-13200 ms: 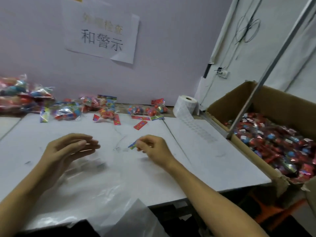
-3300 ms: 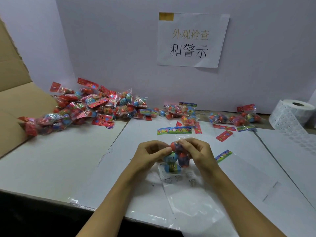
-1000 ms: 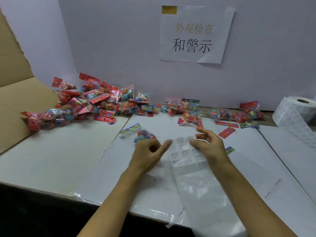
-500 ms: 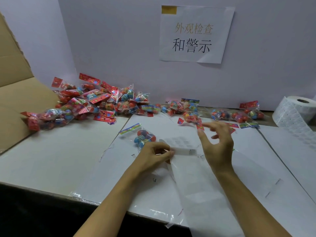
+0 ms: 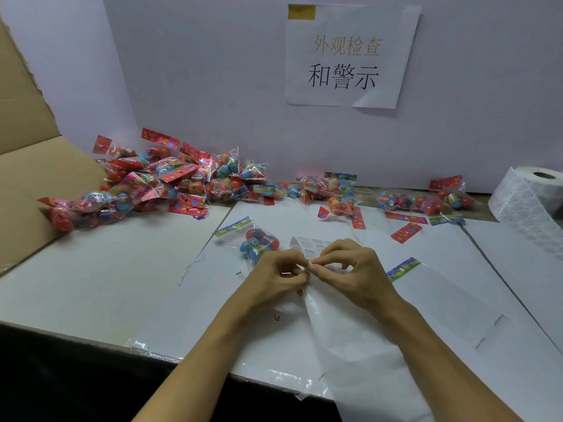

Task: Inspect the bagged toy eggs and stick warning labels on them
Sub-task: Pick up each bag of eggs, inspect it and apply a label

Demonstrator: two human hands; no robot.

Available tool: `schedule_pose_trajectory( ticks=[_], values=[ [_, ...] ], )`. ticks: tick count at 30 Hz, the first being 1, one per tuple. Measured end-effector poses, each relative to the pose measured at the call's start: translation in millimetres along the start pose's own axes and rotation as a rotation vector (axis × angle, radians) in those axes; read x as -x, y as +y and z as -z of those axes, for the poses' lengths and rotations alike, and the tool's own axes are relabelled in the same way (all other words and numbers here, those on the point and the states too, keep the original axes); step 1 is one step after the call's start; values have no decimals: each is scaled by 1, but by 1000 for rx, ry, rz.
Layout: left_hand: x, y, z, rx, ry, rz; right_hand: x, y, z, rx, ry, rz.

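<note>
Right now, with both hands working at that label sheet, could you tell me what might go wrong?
The left hand and right hand pinch the edge of the translucent white label backing sheet, so a label could tear or fold onto itself. The clear bag of blue and red toy eggs lies right beside the left hand and may get nudged.

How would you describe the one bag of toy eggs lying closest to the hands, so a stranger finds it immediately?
Start at the white paper sign with black characters on the back wall, then drop to the white table. The clear bag of red and blue toy eggs lies alone just beyond the left hand. Its header strip is multicoloured, and it sits apart from the pile of red-header bags.
</note>
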State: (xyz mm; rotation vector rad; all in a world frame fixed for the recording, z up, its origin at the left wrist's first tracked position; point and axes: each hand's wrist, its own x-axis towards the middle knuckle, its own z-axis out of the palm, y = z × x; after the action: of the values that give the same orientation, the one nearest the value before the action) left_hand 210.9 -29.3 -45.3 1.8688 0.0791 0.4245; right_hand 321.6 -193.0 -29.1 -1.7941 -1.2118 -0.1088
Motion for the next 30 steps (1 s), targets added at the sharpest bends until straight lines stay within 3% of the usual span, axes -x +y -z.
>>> schedule_pose_trajectory(
  ticks=[12,23,30],
  values=[
    [3,6,-5,-10,-2,16,0,-1,0,81,20,84],
    [5,12,-2,21,-14,32,0,-1,0,26,-54,48],
    [4,9,-4,2,-17,55,1,-3,-1,16,2,38]
  ],
)
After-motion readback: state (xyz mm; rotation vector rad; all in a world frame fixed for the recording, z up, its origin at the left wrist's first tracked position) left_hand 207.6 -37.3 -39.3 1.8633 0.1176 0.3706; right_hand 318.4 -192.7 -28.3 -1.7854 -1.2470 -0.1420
